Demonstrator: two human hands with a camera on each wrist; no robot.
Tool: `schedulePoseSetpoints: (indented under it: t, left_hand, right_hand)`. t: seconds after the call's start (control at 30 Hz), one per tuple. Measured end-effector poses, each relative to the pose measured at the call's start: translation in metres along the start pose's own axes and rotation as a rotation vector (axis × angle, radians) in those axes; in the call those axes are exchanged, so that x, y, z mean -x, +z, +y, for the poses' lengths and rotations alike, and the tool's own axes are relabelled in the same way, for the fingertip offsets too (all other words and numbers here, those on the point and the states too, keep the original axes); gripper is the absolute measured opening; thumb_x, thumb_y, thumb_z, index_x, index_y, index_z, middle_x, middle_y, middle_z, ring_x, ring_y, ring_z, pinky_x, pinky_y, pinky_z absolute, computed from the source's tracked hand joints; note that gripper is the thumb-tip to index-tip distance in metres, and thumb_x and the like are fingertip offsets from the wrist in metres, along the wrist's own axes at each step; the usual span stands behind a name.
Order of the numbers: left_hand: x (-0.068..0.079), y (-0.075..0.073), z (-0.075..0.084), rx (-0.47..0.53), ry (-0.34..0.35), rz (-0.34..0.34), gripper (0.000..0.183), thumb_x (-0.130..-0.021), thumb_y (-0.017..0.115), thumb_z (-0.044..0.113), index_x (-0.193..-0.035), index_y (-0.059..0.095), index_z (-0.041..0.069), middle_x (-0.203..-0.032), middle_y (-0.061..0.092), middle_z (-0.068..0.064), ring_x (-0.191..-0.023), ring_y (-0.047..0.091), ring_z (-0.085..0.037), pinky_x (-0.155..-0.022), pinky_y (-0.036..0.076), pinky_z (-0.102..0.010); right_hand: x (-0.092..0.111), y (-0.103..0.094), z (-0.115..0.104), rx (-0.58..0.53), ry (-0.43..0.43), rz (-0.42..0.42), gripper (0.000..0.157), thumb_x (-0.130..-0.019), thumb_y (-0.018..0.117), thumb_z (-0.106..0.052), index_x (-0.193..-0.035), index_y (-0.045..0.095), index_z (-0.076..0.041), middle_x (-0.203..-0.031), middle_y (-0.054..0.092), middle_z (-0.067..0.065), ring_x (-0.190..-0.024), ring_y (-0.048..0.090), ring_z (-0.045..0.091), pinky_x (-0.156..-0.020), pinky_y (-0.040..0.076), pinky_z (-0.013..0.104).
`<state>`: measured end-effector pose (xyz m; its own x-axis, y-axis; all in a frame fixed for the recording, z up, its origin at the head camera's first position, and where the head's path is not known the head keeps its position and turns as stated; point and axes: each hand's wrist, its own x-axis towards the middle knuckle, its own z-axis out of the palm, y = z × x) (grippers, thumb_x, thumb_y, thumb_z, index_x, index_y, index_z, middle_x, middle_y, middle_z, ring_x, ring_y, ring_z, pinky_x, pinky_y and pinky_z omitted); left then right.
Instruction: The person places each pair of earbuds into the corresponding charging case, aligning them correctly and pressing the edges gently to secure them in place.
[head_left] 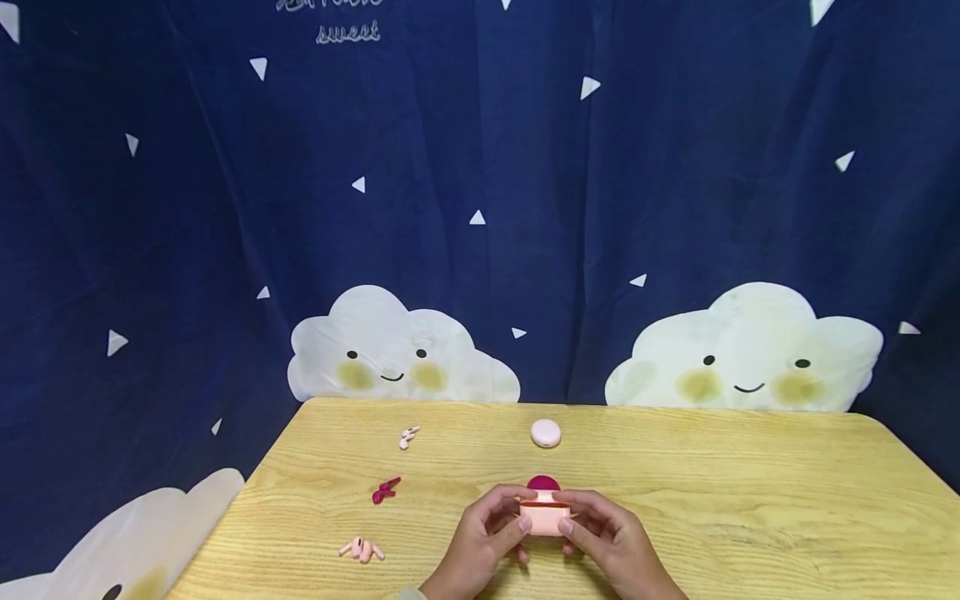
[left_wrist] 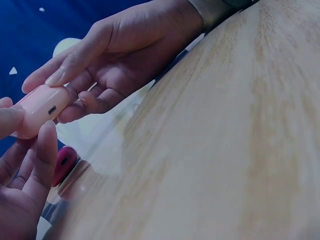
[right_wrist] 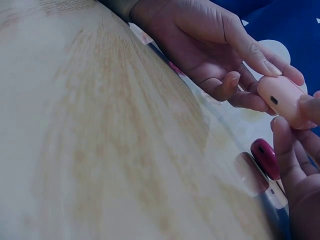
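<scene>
In the head view, a peach-pink earbud case (head_left: 545,522) is held in both hands near the front of the table, its lid raised from the body. My left hand (head_left: 483,533) grips its left end, thumb on the front and index finger at the lid. On the opposite end, my right hand (head_left: 611,533) holds it the same way. Both wrist views show the case (left_wrist: 44,107) (right_wrist: 287,100) off the tabletop, a small dark port on its underside. Its inside is hidden. Just beyond stands a magenta case (head_left: 543,482), partly covered in the head view.
A pale pink case (head_left: 546,432) lies farther back. To the left, pale pink earbuds (head_left: 407,438), magenta earbuds (head_left: 386,490) and peach-pink earbuds (head_left: 362,549) form a column on the wooden table (head_left: 750,500). A blue curtain (head_left: 480,125) hangs behind the table's far edge.
</scene>
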<state>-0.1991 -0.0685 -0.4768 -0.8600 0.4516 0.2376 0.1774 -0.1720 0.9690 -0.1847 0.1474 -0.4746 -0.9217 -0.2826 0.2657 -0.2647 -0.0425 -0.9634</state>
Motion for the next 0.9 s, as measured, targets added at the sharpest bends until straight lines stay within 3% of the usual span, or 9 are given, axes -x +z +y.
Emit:
schedulePoseSetpoints:
  t: [0.27,0.9]
  left_hand:
    - [0.0009,0.0007,0.0004,-0.023,0.031,0.0,0.035,-0.096,0.057,0.009,-0.131,0.053,0.003,-0.106,0.057,-0.019,-0.083,0.058,-0.016,-0.063,0.057,-0.029]
    - [-0.0004,-0.0003,-0.0011,-0.053,0.004,0.024,0.038,-0.095,0.06,0.011,-0.132,0.054,0.009,-0.103,0.056,-0.014,-0.08,0.058,-0.016,-0.064,0.057,-0.031]
  right_hand:
    - [0.0006,-0.0001,0.0002,0.004,0.053,0.02,0.039,-0.091,0.065,-0.01,-0.127,0.056,0.001,-0.111,0.064,0.02,-0.086,0.067,0.027,-0.069,0.057,0.04]
    - [-0.0007,-0.0002,0.0017,0.006,0.01,0.009,0.04,-0.092,0.063,-0.008,-0.13,0.054,0.002,-0.107,0.061,0.022,-0.085,0.066,0.028,-0.068,0.057,0.039]
